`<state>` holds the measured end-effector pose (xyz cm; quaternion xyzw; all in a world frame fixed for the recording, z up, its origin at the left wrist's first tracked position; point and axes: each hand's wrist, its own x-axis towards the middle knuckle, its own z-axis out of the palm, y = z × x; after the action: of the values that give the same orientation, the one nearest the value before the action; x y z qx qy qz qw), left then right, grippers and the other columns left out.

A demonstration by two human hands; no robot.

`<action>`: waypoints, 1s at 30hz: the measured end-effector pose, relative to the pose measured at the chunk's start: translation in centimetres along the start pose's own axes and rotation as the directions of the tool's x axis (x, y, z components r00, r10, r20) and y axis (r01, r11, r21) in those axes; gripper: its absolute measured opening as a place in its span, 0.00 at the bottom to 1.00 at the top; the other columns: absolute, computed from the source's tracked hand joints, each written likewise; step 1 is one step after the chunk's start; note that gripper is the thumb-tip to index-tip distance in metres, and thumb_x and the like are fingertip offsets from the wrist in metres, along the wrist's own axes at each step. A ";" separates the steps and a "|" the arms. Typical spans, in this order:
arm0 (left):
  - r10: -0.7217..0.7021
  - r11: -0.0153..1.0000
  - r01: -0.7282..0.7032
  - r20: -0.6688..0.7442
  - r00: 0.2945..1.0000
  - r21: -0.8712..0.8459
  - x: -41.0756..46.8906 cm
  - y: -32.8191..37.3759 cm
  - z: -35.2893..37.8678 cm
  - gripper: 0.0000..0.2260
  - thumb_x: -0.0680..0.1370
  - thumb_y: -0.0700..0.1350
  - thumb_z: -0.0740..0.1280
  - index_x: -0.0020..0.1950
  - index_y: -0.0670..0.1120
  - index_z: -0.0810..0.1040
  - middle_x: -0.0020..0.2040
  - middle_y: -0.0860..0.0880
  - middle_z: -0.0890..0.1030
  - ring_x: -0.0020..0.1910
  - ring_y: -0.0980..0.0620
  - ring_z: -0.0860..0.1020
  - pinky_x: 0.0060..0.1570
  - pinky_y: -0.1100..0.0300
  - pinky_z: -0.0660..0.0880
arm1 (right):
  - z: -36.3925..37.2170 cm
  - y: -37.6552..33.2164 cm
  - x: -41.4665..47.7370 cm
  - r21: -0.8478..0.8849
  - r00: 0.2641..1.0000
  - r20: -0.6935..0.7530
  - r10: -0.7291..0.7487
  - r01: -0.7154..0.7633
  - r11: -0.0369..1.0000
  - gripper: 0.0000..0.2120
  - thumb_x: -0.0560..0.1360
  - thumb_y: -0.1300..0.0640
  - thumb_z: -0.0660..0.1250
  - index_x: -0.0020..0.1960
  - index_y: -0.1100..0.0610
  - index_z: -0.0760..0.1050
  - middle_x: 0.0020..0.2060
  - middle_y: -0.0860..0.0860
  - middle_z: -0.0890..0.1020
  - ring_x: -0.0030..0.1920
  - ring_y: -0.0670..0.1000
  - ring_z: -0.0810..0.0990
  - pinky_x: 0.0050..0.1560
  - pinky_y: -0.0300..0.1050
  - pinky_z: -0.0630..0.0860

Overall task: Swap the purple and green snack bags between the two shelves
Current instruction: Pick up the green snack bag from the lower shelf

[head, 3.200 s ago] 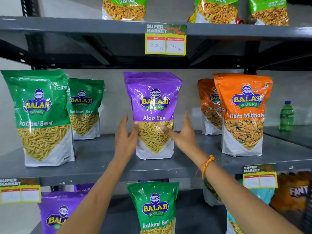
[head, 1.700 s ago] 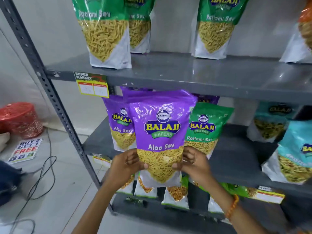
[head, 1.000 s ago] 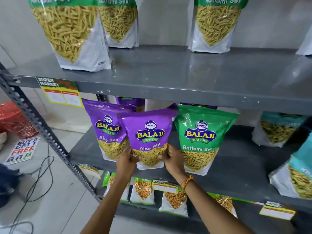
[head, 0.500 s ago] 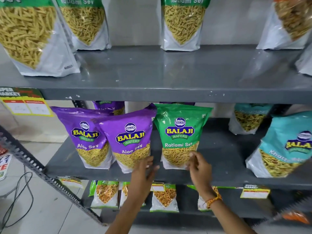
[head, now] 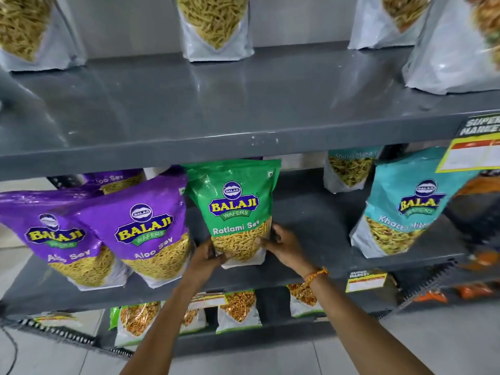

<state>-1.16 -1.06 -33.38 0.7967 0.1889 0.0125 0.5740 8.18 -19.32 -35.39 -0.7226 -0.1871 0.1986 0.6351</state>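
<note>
A green Ratlami Sev bag [head: 234, 201] stands upright on the lower grey shelf [head: 319, 228]. My left hand [head: 207, 254] grips its bottom left corner and my right hand [head: 281, 246] grips its bottom right side. Just left of it lean two purple Aloo Sev bags [head: 147, 226] [head: 51, 236], with a third purple bag [head: 113, 180] partly hidden behind them. On the upper shelf [head: 216, 115] only the bottoms of Sev bags show, one at centre [head: 216, 25] and one at far left [head: 29, 31].
Teal Khatta Mitha bags [head: 403, 201] [head: 349, 169] stand to the right on the lower shelf. Small snack packs [head: 238, 309] fill the bottom shelf. Yellow price tags [head: 365, 280] [head: 473, 155] hang on the shelf edges. An orange-mix bag [head: 460, 50] sits upper right.
The purple bag was carried down from the upper shelf and set on the lower one. Both hands let go of it, moved right, and closed on the green bag.
</note>
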 end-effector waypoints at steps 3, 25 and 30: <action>0.021 1.000 -0.021 0.006 1.000 -0.004 -0.3 0.1 0.5 0.15 0.71 0.30 0.66 0.56 0.35 0.70 0.42 0.45 0.78 0.40 0.57 0.75 0.35 0.77 0.72 | 0.0 -0.2 -0.6 0.064 1.000 -0.009 -0.026 0.026 0.998 0.26 0.56 0.34 0.72 0.50 0.44 0.76 0.51 0.44 0.81 0.54 0.44 0.80 0.55 0.46 0.78; 0.520 0.839 -0.530 -0.104 0.848 -0.124 -14.5 11.0 -3.5 0.19 0.68 0.37 0.73 0.56 0.50 0.75 0.48 0.61 0.83 0.48 0.68 0.78 0.46 0.77 0.71 | -0.6 -16.8 -14.9 -0.099 0.893 -0.253 -0.373 0.359 0.928 0.14 0.68 0.64 0.70 0.47 0.47 0.78 0.38 0.33 0.84 0.46 0.36 0.81 0.44 0.27 0.74; 0.662 0.695 -0.698 -0.225 0.715 -0.172 -17.2 17.0 -7.8 0.20 0.63 0.44 0.75 0.54 0.50 0.78 0.47 0.67 0.83 0.50 0.65 0.80 0.47 0.76 0.72 | 0.4 -25.3 -15.1 -0.094 0.818 -0.239 -0.524 0.517 0.851 0.12 0.67 0.64 0.70 0.41 0.46 0.80 0.34 0.34 0.84 0.41 0.35 0.81 0.41 0.26 0.74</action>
<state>-14.07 -3.92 -11.72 0.7294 -0.0811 0.3055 0.6067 -5.31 -23.77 -9.57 -0.6711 -0.2964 -0.0794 0.6748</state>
